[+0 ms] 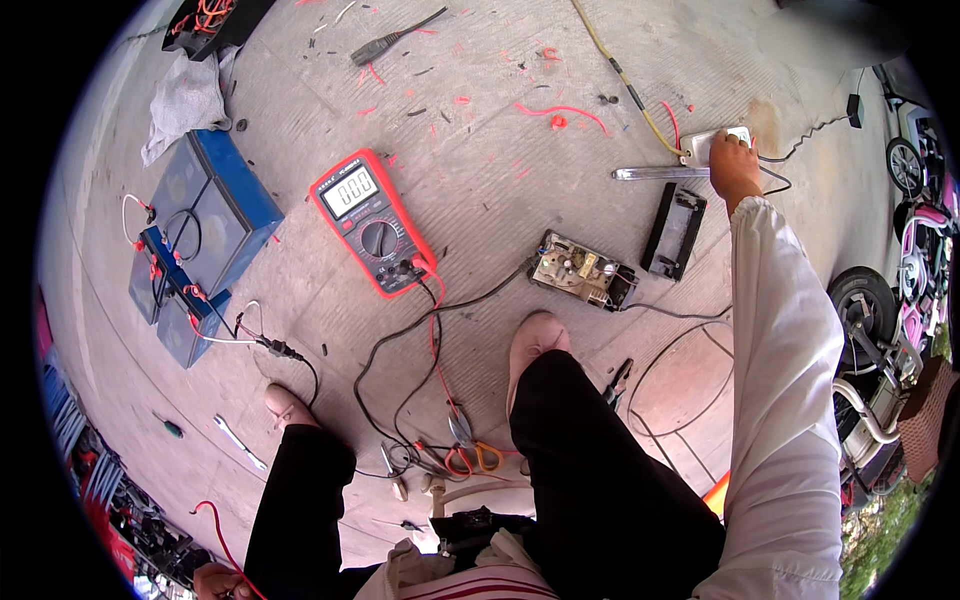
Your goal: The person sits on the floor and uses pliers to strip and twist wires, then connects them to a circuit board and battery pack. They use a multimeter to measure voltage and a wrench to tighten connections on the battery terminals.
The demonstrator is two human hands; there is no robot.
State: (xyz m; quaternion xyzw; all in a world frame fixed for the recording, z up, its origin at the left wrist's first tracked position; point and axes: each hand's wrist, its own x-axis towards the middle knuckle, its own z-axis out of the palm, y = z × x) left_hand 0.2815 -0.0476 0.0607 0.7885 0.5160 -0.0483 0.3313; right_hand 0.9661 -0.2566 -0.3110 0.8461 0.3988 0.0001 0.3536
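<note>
In the upper left of the frame, a crumpled pale grey cloth lies below an open black box holding orange-red wires. Short red wire scraps dot the grooved grey concrete floor at top centre. Lower left, a silvery metal wrench lies near a small green-handled tool. At the right edge stands a black-tyred wheel, with green foliage at lower right.

White socket block under the right grip; yellow cable with a black band, leading away from it. Nearer the body than that grip, a black case. Left of it — a red multimeter with a dark face, then a blue-and-grey battery pack. By the left grip — a red wire.
</note>
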